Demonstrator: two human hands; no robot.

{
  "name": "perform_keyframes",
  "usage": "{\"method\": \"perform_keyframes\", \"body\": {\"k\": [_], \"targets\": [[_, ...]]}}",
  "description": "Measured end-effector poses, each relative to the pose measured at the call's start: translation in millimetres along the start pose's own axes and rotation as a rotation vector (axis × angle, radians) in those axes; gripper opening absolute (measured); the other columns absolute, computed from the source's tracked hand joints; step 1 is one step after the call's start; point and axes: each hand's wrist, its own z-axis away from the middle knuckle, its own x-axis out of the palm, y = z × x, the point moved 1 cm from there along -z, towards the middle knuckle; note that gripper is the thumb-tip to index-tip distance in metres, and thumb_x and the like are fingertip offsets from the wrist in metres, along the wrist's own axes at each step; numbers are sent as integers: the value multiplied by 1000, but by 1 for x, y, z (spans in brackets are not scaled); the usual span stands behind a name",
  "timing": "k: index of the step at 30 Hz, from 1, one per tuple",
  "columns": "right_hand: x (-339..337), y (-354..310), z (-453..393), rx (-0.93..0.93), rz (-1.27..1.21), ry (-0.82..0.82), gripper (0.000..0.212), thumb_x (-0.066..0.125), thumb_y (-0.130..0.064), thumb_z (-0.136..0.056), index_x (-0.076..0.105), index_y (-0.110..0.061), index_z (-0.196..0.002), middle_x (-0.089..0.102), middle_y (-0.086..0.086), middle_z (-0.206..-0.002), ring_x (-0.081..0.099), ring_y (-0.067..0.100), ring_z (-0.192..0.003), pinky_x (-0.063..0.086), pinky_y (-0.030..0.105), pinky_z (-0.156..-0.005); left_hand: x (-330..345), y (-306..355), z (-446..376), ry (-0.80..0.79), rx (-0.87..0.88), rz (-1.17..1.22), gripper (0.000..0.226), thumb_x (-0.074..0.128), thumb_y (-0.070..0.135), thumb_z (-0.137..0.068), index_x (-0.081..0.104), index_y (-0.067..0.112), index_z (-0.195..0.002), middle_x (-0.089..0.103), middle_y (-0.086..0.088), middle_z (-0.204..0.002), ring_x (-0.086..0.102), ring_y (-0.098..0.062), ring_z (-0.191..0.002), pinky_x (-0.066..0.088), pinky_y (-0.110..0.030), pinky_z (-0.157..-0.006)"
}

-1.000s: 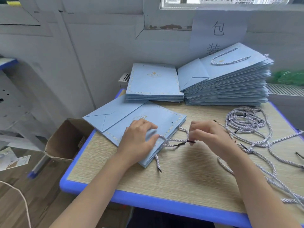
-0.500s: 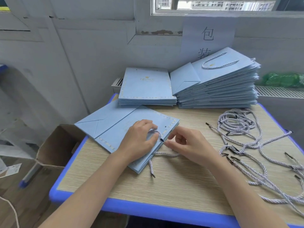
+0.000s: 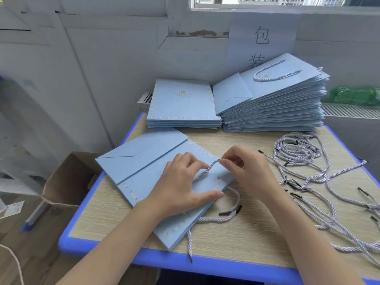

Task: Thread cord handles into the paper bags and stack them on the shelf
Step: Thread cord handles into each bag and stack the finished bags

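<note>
On table [image 3: 257, 239], threading: left hand [image 3: 181, 188] pressing blue paper bag [image 3: 148, 173] flat, right hand [image 3: 244, 171] pinching cord tip [image 3: 218, 160], needing next hole [image 3: 218, 178].

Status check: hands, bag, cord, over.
Left hand flat on bag. Right hand pinching cord tip above it. Nothing in the way.

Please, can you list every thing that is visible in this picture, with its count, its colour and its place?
working bag: one, light blue, flat at table front left
bag stacks: two, light blue, table rear
cord in work: one, lilac-white, rising from the bag
loose cords: many, lilac-white, table right
table: one, wood top, blue rim
cardboard box: one, brown, floor left
paper sign: one, white, wall
left hand: presses the bag
right hand: pinches the cord tip
</note>
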Motion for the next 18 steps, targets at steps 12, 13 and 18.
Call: {"method": "perform_keyframes", "body": {"k": [12, 13, 18], "targets": [[2, -4, 2, -9, -83, -196, 20, 69, -7, -79, 66, -25, -72, 64, -14, -62, 55, -2, -59, 39, 9, -59, -1, 3, 1, -83, -3, -9, 81, 38, 80, -59, 50, 33, -125, 39, 14, -114, 32, -4, -110, 28, -26, -99], [3, -3, 2, -14, -66, -194, 20, 69, -8, -79, 66, -25, -71, 64, -15, -63, 54, -1, -60, 38, 10, -60, -2, 3, 1, -81, -3, -7, 81, 39, 79, -59, 50, 34, -125, 40, 14, -114, 32, -3, -110, 28, -25, -99], [2, -1, 1, -32, 3, -178, 11, 69, -8, -79, 68, -17, -74, 59, -12, -69, 51, 1, -69, 36, 11, -62, -3, 3, 1, -78, -4, 6, 78, 39, 79, -60, 50, 33, -123, 40, 16, -113, 32, -1, -109, 28, -23, -97]]}}
